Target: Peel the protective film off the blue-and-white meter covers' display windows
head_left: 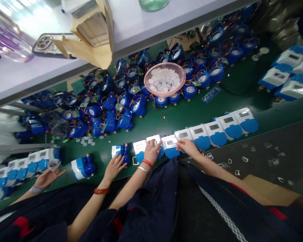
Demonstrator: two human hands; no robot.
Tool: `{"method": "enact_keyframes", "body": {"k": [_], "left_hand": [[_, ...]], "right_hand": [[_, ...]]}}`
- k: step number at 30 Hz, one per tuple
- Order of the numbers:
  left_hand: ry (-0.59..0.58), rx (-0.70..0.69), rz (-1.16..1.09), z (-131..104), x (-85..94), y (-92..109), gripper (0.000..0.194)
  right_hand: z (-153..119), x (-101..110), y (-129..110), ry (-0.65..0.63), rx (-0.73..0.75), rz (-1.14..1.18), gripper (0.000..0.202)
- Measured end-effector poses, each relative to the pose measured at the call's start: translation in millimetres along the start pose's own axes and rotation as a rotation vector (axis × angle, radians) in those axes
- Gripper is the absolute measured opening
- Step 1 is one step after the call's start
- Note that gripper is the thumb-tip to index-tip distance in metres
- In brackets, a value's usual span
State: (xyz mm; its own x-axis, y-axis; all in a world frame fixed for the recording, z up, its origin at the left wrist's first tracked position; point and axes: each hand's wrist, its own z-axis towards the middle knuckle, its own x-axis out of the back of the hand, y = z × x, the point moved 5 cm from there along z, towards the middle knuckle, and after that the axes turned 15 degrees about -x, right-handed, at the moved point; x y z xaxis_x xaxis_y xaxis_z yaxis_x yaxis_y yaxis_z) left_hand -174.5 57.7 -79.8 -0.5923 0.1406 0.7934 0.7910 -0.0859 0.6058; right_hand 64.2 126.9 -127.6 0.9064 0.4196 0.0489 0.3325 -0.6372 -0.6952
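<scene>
A row of white meters with blue covers lies along the bench's front edge. My left hand (pixel 152 152), wearing a red cord and a silver bangle, rests on one white-and-blue meter (pixel 161 153) with its fingers apart. Just to the right, my right hand (pixel 187 147) is closed in a pinch on the edge of a small white frame (pixel 170 142). That frame lies over the display of the neighbouring meter (pixel 172 153); whether it is seated cannot be made out. Left of my hands is another meter (pixel 139 146), with a loose white frame (pixel 135 161) beside it.
A co-worker's hands (pixel 113 167) are close on my left, one at a blue meter, the other holding a clear cup (pixel 54 164). A pink bowl (pixel 147 89) of white discs stands among many blue meter bodies (pixel 123 97). A shelf (pixel 141 33) overhangs the bench.
</scene>
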Motion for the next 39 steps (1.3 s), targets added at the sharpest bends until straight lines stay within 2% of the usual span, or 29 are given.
{"method": "enact_keyframes", "body": {"k": [2,5,15,18,23,30,39], "left_hand": [[-0.004,-0.108,0.096,14,-8.9,14,0.035],[-0.015,-0.23,0.293,19,-9.6,26,0.042],[-0.129,-0.189,0.528,20,-3.2,34,0.049],[-0.112,-0.185,0.495,19,-2.6,34,0.047],[-0.071,-0.176,0.319,19,-3.8,30,0.043],[-0.103,-0.111,0.227,20,-4.5,30,0.041],[-0.044,-0.211,0.19,20,-7.7,31,0.039]], "right_hand": [[2,-2,-4,0.001,-0.001,-0.005,0.017],[5,-4,-11,-0.003,0.008,-0.03,0.016],[11,-9,-12,0.038,-0.014,-0.133,0.016],[12,-11,-11,0.047,-0.054,-0.137,0.014],[8,-11,-14,0.046,-0.033,-0.101,0.012],[4,-12,-18,0.056,-0.072,-0.087,0.012],[10,-10,-13,0.091,-0.074,-0.087,0.015]]}}
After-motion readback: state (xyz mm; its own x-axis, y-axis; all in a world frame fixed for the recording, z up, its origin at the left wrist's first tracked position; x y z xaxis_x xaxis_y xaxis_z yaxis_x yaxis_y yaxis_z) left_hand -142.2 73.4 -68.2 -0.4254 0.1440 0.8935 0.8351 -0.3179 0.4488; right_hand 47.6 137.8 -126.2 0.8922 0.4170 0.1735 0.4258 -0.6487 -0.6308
